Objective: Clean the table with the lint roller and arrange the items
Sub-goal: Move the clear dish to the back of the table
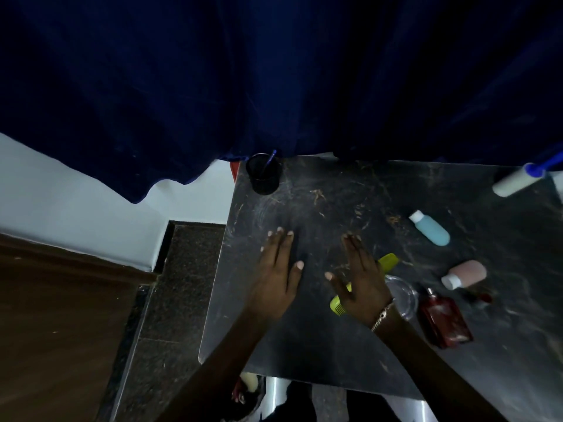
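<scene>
Hands, left [275, 281] and right [359, 281], flat and empty, fingers spread wide over dusty table [304, 345], likely clearing space. Lint roller [515, 180] untouched at far right corner; bottles [432, 228] scattered nearby.

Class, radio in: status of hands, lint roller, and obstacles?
Left hand and right hand open, empty. Lint roller untouched, far right corner. Yellow-green comb under right hand; debris on table.

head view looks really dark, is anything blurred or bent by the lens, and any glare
Head view: dim overall, the blue curtain nearly black at the top. Head view: wide-angle bending bows the table edges, and the lint roller sits stretched at the right border. Head view: the red bottle looks smeared, both hands fairly sharp. Head view: faint sheen on the tabletop, no harsh glare.
</scene>
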Demonstrator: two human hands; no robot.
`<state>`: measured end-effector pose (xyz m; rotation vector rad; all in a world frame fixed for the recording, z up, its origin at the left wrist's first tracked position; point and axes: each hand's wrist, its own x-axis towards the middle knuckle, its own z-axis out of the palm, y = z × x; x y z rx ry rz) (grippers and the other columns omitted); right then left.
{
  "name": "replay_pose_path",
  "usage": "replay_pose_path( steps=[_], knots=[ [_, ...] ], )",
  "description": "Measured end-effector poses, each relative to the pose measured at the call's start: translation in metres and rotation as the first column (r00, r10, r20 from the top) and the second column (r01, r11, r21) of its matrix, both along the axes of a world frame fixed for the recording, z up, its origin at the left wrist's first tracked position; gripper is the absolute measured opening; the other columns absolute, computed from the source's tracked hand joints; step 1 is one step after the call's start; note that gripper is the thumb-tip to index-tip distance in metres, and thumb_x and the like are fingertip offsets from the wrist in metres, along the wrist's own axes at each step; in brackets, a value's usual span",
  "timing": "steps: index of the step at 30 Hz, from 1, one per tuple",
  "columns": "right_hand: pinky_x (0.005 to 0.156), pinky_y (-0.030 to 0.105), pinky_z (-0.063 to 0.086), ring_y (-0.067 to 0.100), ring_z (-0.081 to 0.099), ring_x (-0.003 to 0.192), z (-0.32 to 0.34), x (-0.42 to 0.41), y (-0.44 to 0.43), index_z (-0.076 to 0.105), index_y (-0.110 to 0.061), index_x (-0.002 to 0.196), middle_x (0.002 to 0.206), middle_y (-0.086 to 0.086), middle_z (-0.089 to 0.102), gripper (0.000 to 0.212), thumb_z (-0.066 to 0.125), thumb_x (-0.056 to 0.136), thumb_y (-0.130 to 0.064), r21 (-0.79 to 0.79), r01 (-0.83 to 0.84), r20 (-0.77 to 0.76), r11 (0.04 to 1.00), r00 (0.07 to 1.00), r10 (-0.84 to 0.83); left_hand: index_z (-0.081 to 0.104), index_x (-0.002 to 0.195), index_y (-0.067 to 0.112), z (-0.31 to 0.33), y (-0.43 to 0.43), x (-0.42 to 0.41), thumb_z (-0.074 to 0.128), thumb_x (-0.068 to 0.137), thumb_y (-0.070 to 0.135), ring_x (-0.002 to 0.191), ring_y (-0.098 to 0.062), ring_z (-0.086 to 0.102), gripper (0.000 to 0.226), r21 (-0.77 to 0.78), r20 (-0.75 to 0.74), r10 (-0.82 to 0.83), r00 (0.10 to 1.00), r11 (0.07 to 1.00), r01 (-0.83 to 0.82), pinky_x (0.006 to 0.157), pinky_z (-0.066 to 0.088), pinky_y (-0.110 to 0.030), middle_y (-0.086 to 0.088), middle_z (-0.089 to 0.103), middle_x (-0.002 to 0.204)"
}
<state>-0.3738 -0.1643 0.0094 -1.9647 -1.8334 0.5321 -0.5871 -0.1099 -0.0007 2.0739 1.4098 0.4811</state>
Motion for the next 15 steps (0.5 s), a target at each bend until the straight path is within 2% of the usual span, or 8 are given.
replay_pose_path(
  steps=[4, 8, 12, 15],
  knots=[
    [0.116, 0.043, 0.029, 0.021, 0.020, 0.149, 0.012, 0.024, -0.049, 0.020, -0.010, 0.153, 0.160, 0.008, 0.024, 0.080, 0.050, 0.092, -0.052, -0.012, 0.063, 0.010, 0.998, 0.998, -0.063, 0.014, 0.165, 0.023, 0.012, -0.038, 0.034, 0.038, 0.109, 0.044, 0.161, -0.011, -0.007, 0.065, 0.028, -0.039, -0.089, 0.995, 0.996, 0.090, 0.130, 0.005, -0.040, 0.002, 0.003, 0.175],
    [0.115, 0.046, 0.032, 0.027, 0.028, 0.146, 0.011, 0.055, -0.080, 0.025, -0.005, 0.150, 0.158, 0.012, 0.028, 0.081, 0.064, 0.088, -0.039, -0.033, 0.119, 0.026, 0.992, 0.993, -0.118, 0.014, 0.165, 0.021, 0.013, -0.067, 0.068, 0.037, 0.109, 0.045, 0.161, -0.016, 0.000, 0.066, 0.077, -0.109, -0.170, 0.979, 0.981, 0.179, 0.130, 0.015, -0.040, -0.002, 0.009, 0.174],
    [0.108, 0.041, 0.038, 0.032, 0.046, 0.132, 0.016, 0.085, -0.093, 0.034, -0.003, 0.146, 0.147, 0.016, 0.044, 0.073, 0.064, 0.087, -0.036, -0.063, 0.198, 0.081, 0.978, 0.978, -0.192, 0.028, 0.162, 0.019, 0.010, -0.091, 0.106, 0.045, 0.105, 0.046, 0.152, -0.022, 0.036, 0.064, 0.042, -0.090, -0.142, 0.986, 0.988, 0.146, 0.118, 0.042, -0.039, -0.006, 0.034, 0.166],
    [0.098, 0.041, 0.048, 0.032, 0.056, 0.120, 0.015, 0.105, -0.089, 0.042, -0.009, 0.141, 0.139, 0.012, 0.052, 0.065, 0.064, 0.086, -0.034, -0.142, 0.219, 0.116, 0.965, 0.972, -0.203, 0.037, 0.155, 0.022, 0.002, -0.101, 0.131, 0.053, 0.100, 0.043, 0.131, -0.022, 0.055, 0.061, -0.186, 0.014, -0.005, 1.000, 0.983, 0.007, 0.104, 0.053, -0.040, -0.004, 0.047, 0.152]
  ],
)
